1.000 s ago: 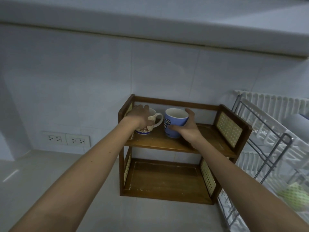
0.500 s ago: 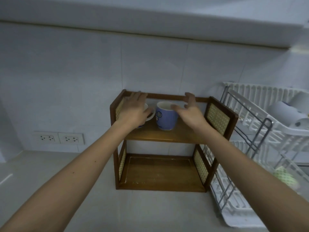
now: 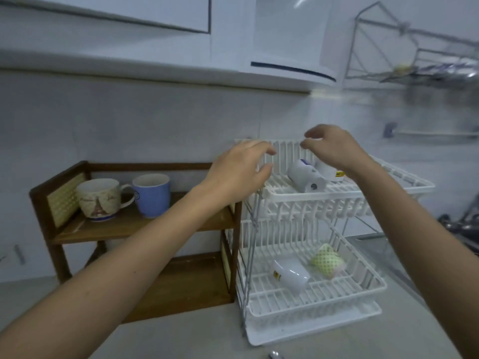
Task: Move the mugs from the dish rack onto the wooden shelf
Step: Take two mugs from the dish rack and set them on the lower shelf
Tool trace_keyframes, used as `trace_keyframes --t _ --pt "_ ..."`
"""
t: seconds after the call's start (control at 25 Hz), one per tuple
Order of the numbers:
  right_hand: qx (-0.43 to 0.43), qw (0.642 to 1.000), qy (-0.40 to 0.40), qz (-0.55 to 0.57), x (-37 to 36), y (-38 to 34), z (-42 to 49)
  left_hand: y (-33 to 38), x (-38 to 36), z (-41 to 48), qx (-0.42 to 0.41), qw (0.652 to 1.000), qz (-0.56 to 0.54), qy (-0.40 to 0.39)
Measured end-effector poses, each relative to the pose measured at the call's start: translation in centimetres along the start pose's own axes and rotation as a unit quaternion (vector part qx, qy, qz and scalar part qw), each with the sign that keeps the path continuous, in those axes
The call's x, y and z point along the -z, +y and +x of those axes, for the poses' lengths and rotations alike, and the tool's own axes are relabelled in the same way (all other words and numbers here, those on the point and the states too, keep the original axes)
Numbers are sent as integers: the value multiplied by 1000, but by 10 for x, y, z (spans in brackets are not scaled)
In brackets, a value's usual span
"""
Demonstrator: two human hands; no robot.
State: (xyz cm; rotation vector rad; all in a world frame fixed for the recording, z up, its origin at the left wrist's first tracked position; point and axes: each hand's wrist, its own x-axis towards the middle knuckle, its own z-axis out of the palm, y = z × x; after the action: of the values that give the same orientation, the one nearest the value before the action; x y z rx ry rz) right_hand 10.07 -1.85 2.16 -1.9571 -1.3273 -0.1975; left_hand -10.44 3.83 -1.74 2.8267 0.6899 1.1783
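Wooden shelf [image 3: 134, 226] stands at the left, against the wall. Its upper level carries two upright mugs: a cream mug [image 3: 99, 198] with a printed pattern, and just to its right a blue mug [image 3: 153, 194]. The lower level is bare.

Left hand [image 3: 241, 167] is raised over the left corner of the dish rack [image 3: 311, 203], fingers loosely curled and spread; it holds nothing. Right hand [image 3: 334, 149] hovers over the rack's upper tier, thumb and forefinger parted in a loose pinch, also empty.

Upper tier holds a white mug [image 3: 305, 177] lying on its side with its base toward the camera, directly below and between the hands. A second white mug [image 3: 330, 172] sits just behind it, partly hidden by the right wrist. On the lower tier lies another white mug [image 3: 291, 274], beside a green patterned sponge [image 3: 328, 260].

Judged step: reach for the next pair on the upper tier. Procedure:

1. Lower each hand onto one mug; grip the body or handle fully before lifting.
2. Lift straight up to clear the rack's tines; avoid dragging one mug against the other.
3. Turn each mug upright in transit.
4. Set down on the shelf's open right portion, clear of the blue mug.
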Motion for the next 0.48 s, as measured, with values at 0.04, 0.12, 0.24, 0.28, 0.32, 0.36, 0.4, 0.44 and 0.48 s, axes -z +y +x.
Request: trace_keyframes --t 0.04,0.12,0.24,0.28,0.32,0.36,0.4,0.44,0.48 --pt "-13 1000 -19 -3 4 21 6 11 -10 11 12 1000 -9 -19" --pt "-29 998 -46 -8 10 57 21 32 -31 36 48 997 -33 -56" --pt "-46 997 -61 -1 18 100 50 53 -59 69 128 983 -24 -129" --pt "-55 997 -61 0 21 114 59 60 -70 79 160 976 -14 -146" --pt "-63 996 -60 -5 23 126 67 64 -80 88 191 969 -10 -155" --pt "-63 996 -59 -23 24 139 76 66 -91 96 222 962 -10 -158" --pt "-51 995 -61 -58 22 150 85 68 -101 104 254 953 -9 -164" --pt "-26 992 -69 -107 20 157 92 68 -111 113 283 943 -4 -172" --pt "16 983 -82 -163 19 162 99 69 -119 122 310 934 4 -179"
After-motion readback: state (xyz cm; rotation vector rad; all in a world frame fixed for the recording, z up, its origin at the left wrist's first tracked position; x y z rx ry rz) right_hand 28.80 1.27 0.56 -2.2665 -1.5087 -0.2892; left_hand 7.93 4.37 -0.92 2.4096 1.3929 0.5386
